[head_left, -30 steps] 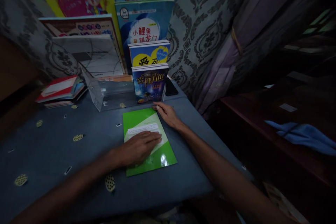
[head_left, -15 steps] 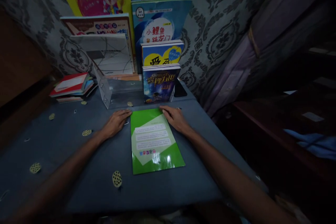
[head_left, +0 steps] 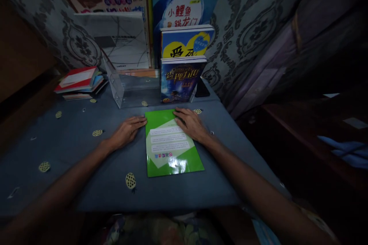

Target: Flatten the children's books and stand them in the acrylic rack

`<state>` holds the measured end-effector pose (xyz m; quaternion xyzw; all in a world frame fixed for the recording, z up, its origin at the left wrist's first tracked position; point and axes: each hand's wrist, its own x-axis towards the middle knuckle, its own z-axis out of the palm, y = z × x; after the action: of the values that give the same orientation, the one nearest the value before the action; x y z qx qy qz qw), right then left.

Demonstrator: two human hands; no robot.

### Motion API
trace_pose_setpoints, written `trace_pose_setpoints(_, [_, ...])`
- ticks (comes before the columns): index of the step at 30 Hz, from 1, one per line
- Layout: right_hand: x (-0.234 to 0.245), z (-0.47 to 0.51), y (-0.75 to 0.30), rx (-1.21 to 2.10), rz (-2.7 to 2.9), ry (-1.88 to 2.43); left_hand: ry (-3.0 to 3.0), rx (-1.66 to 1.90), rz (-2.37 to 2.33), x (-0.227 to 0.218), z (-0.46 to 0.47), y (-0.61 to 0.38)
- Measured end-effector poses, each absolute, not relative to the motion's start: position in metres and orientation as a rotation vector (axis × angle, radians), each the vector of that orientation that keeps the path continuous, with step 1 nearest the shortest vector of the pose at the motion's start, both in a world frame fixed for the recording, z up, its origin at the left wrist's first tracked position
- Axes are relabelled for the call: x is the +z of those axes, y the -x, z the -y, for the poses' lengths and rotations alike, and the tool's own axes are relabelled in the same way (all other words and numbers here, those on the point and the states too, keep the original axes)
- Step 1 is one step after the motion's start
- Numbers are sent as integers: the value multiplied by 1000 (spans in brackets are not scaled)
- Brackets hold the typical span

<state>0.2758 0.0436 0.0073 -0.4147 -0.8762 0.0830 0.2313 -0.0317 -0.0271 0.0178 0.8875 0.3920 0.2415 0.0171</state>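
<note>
A thin green booklet lies flat on the blue table, back cover up, with white text panels. My left hand rests flat on the table at the booklet's upper left edge, fingertips touching it, fingers stretched out. My right hand lies on the booklet's upper right corner, fingers extended and pressing down. Just behind the booklet a dark blue book stands upright in a clear acrylic holder.
More upright books and a white sheet stand behind the holder against a patterned curtain. A stack of books lies at the back left. Small yellow patterned spots dot the tablecloth. A dark wooden bench with blue cloth is at right.
My left hand slid off the booklet's middle to its upper left edge. My right hand shifted onto the upper right corner. The view tilted down slightly.
</note>
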Motion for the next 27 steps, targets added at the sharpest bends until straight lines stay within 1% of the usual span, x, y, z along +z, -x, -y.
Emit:
trace_pose_setpoints(16, [3, -45, -275, 238, 2421, 1136, -2709, 726, -1079, 26, 105, 15])
trace_pose_setpoints(27, [1, -45, -274, 224, 2420, 1133, -2754, 579, -937, 41, 152, 6])
